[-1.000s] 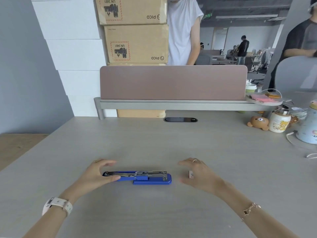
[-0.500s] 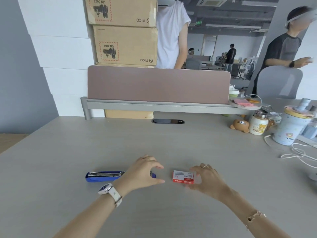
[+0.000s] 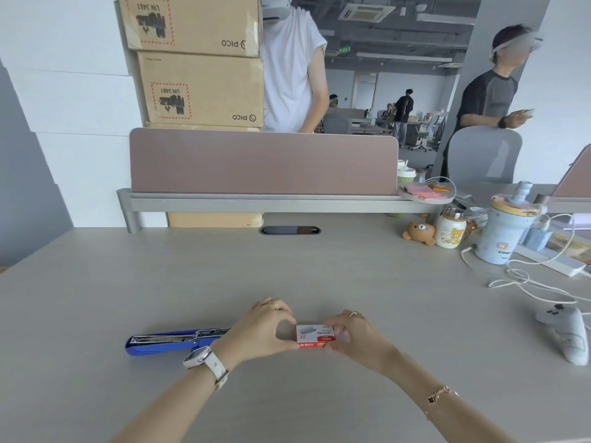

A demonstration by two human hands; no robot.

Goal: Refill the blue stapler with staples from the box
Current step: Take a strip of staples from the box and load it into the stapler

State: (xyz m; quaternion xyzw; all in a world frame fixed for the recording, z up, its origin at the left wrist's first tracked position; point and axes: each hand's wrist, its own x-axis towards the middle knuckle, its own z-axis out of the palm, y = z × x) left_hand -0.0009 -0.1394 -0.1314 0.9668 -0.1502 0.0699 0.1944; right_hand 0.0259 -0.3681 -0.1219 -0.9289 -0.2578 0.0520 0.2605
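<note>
Both hands pinch the staple box; stapler lies open to the left.

Left hand (image 3: 259,330) has finger and thumb closed on the left end of the staple box (image 3: 315,336); right hand (image 3: 355,338) grips the right end, and the box sits low over the desk (image 3: 319,270), lid not yet seen open. Blue stapler (image 3: 174,340) rests flat on the desk just behind the left wrist, its long axis running left to right, metal staple channel exposed upward. Judgement: the left hand is nearer the stapler; staples must travel leftward along that channel axis.
</note>
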